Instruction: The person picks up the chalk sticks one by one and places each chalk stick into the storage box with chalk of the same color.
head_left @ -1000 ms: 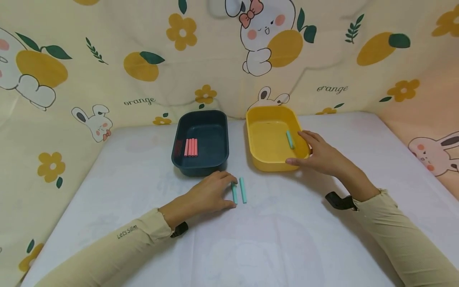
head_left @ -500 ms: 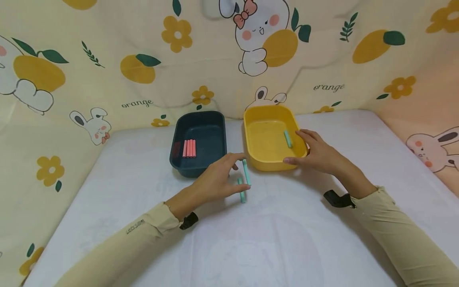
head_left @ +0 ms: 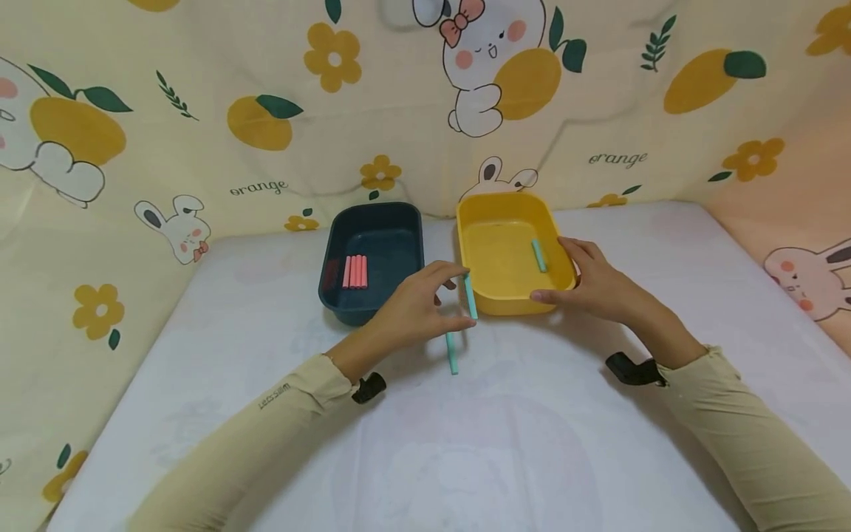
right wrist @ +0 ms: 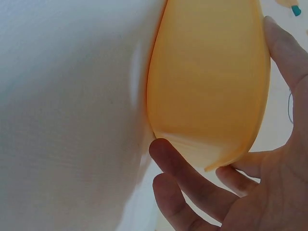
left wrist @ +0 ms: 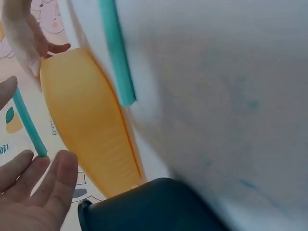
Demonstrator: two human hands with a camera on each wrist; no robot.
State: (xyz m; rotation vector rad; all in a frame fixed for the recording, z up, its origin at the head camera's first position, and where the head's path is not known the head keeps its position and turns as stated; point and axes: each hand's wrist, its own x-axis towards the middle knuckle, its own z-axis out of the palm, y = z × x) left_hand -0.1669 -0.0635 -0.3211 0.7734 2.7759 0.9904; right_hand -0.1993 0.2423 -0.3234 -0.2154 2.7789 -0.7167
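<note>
My left hand [head_left: 415, 307] pinches a teal chalk stick [head_left: 470, 297] lengthwise between thumb and a fingertip, raised just in front of the yellow tub [head_left: 508, 305]. In the left wrist view, the held chalk stick [left wrist: 30, 122] spans the gap from thumb to fingers. Below that hand, a second teal chalk stick [head_left: 453, 356] lies on the white tabletop. Another teal chalk [head_left: 538, 256] is inside the tub, towards its right side. My right hand [head_left: 601, 288] holds the tub's right side, thumb at the front rim; the right wrist view shows its fingers [right wrist: 192, 185] around the tub's end.
To the left of the yellow tub stands a dark blue tub [head_left: 362, 316], with several pink chalk sticks [head_left: 355, 272] side by side in it. A patterned cloth [head_left: 399, 96] hangs behind both tubs. The white tabletop [head_left: 465, 451] stretches in front.
The left hand has lifted one teal chalk stick off the table and carried it up and right towards the yellow tub. The right hand stays at the tub; the other chalk stays put.
</note>
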